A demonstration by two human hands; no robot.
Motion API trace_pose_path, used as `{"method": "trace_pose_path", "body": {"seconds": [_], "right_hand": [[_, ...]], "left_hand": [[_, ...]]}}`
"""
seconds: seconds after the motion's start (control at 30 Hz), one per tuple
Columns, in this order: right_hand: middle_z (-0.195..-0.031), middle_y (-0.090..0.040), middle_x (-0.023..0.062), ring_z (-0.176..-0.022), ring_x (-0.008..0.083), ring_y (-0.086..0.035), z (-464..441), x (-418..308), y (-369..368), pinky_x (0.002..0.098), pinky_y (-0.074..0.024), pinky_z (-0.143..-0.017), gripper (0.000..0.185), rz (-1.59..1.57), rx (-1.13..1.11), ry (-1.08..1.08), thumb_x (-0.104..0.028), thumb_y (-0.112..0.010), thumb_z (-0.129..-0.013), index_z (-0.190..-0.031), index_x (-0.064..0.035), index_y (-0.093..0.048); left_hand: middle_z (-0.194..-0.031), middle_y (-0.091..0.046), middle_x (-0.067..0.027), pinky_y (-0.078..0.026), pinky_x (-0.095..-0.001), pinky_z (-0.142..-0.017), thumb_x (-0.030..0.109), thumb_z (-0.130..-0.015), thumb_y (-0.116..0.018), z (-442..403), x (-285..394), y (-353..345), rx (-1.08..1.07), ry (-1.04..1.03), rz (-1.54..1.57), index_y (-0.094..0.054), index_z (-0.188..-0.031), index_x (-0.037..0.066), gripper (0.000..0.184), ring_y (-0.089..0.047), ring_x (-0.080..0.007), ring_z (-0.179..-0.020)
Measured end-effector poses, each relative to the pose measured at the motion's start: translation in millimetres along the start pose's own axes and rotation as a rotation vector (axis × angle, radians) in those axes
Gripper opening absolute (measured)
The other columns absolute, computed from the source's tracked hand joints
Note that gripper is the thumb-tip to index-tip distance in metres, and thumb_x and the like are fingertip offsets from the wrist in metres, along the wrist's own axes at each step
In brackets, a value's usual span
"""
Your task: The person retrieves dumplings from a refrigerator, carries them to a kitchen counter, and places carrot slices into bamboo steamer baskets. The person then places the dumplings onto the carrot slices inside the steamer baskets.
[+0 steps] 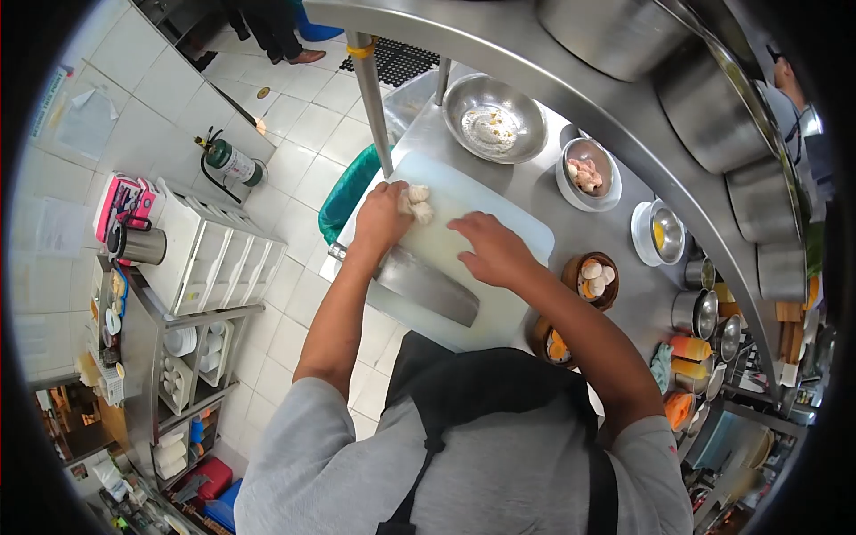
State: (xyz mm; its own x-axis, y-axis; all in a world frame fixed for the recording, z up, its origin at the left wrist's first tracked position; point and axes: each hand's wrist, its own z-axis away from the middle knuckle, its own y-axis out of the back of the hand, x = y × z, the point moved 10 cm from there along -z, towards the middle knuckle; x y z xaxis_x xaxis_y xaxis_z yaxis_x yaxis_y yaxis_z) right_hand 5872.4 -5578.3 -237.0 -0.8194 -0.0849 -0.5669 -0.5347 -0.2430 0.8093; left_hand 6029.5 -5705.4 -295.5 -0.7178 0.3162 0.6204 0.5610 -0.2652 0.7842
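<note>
Several small white lumps (417,205), possibly dough, lie together near the left end of the pale cutting board (513,225). My left hand (382,216) is at their left side, fingers curled and touching the nearest lump; part of its grip is hidden. Over the middle of the board is my right hand (490,250), fingers apart and holding nothing. A broad-bladed cleaver (430,287) lies flat on the board's near side, below both hands, its handle toward the left edge.
Beyond the board are a metal bowl with white powder (495,125), a bowl of raw pale-pink meat (586,175) and a bowl of yellow liquid (662,232). Round steamer baskets (590,280) with food stand at the right. A steel shelf (499,62) carrying pots overhangs the table.
</note>
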Motion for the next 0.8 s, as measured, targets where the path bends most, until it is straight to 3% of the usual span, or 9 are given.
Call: {"method": "trace_pose_path", "body": {"seconds": [0.13,0.23,0.33,0.37,0.47,0.57,0.67,0.77,0.8], "right_hand": [[-0.130,-0.058,0.0179,-0.125,0.0380,-0.056,-49.7,-3.8,-22.5,0.0477,-0.0499,-0.104,0.055,0.013,0.068,-0.059,-0.017,-0.074,-0.087,-0.139,-0.0107,-0.056],[-0.132,-0.058,0.0185,-0.126,0.0374,-0.056,-71.2,-3.7,-34.8,0.0473,-0.0497,-0.104,0.052,0.025,0.047,-0.151,-0.020,-0.074,-0.088,-0.136,-0.0108,-0.056],[-0.130,-0.059,0.0183,-0.122,0.0374,-0.059,-86.6,-3.6,-46.7,0.0478,-0.0512,-0.101,0.047,0.104,0.065,-0.179,-0.021,-0.074,-0.088,-0.131,-0.0104,-0.056],[-0.129,-0.060,0.0181,-0.120,0.0376,-0.060,-90.5,-0.7,-51.2,0.0482,-0.0521,-0.099,0.046,0.141,0.086,-0.178,-0.021,-0.074,-0.088,-0.129,-0.0101,-0.056],[-0.118,-0.064,0.0166,-0.106,0.0365,-0.065,-95.2,6.5,-54.1,0.0464,-0.0546,-0.092,0.041,0.112,0.191,-0.129,-0.017,-0.072,-0.088,-0.125,-0.0085,-0.056],[-0.108,-0.068,0.0144,-0.093,0.0324,-0.067,-86.9,34.8,-58.4,0.0446,-0.0556,-0.088,0.034,-0.266,0.165,-0.279,-0.012,-0.067,-0.089,-0.122,-0.0081,-0.059],[-0.104,-0.070,0.0125,-0.088,0.0275,-0.067,-57.7,59.4,-85.5,0.0431,-0.0560,-0.088,0.029,-1.180,0.004,-0.661,-0.015,-0.060,-0.093,-0.120,-0.0063,-0.062],[-0.109,-0.071,0.0151,-0.099,0.0281,-0.070,-11.9,32.8,-75.4,0.0431,-0.0563,-0.088,0.036,-1.914,-0.288,-0.656,-0.022,-0.057,-0.095,-0.125,-0.0032,-0.062],[-0.109,-0.070,0.0151,-0.100,0.0280,-0.070,7.7,33.8,-64.7,0.0425,-0.0562,-0.088,0.038,-1.930,-0.263,-0.649,-0.023,-0.057,-0.095,-0.126,-0.0024,-0.061]], "left_hand": [[-0.118,-0.069,-0.0157,-0.056,-0.0387,-0.094,0.012,-0.077,-0.078,10.3,-13.9,17.3,0.048,0.047,0.163,-0.066,-0.129,0.003,0.055,-0.070,-0.0312,-0.105],[-0.117,-0.069,-0.0097,-0.056,-0.0350,-0.085,0.016,-0.088,-0.071,24.4,-47.7,5.3,0.012,0.291,0.849,-0.065,-0.129,0.004,0.043,-0.070,-0.0237,-0.102],[-0.116,-0.069,-0.0060,-0.053,-0.0266,-0.076,0.024,-0.096,-0.066,34.9,-52.7,-6.2,-0.089,0.407,1.715,-0.065,-0.127,0.006,0.036,-0.069,-0.0174,-0.095],[-0.114,-0.070,-0.0057,-0.050,-0.0252,-0.071,0.029,-0.098,-0.063,36.8,-47.5,-3.2,-0.108,0.405,1.844,-0.063,-0.128,0.008,0.037,-0.069,-0.0165,-0.092],[-0.113,-0.070,-0.0030,-0.050,-0.0237,-0.070,0.026,-0.098,-0.066,36.0,-58.3,-2.6,-0.053,0.447,1.735,-0.063,-0.129,0.008,0.036,-0.068,-0.0164,-0.089],[-0.104,-0.072,-0.0032,-0.052,-0.0288,-0.071,0.028,-0.092,-0.075,29.5,-52.9,4.1,-0.019,0.436,1.145,-0.071,-0.120,0.009,0.034,-0.068,-0.0159,-0.086],[-0.099,-0.074,-0.0093,-0.055,-0.0339,-0.077,0.032,-0.086,-0.081,11.7,-38.4,8.1,0.055,0.234,0.627,-0.074,-0.118,0.010,0.039,-0.071,-0.0207,-0.089],[-0.104,-0.075,-0.0172,-0.057,-0.0388,-0.086,0.034,-0.082,-0.083,-6.7,-22.7,4.1,0.096,0.126,0.206,-0.074,-0.122,0.010,0.047,-0.073,-0.0296,-0.098],[-0.106,-0.075,-0.0199,-0.057,-0.0404,-0.089,0.034,-0.081,-0.084,-11.0,-14.1,-0.8,0.091,0.103,0.089,-0.074,-0.124,0.011,0.050,-0.074,-0.0328,-0.102]]}}
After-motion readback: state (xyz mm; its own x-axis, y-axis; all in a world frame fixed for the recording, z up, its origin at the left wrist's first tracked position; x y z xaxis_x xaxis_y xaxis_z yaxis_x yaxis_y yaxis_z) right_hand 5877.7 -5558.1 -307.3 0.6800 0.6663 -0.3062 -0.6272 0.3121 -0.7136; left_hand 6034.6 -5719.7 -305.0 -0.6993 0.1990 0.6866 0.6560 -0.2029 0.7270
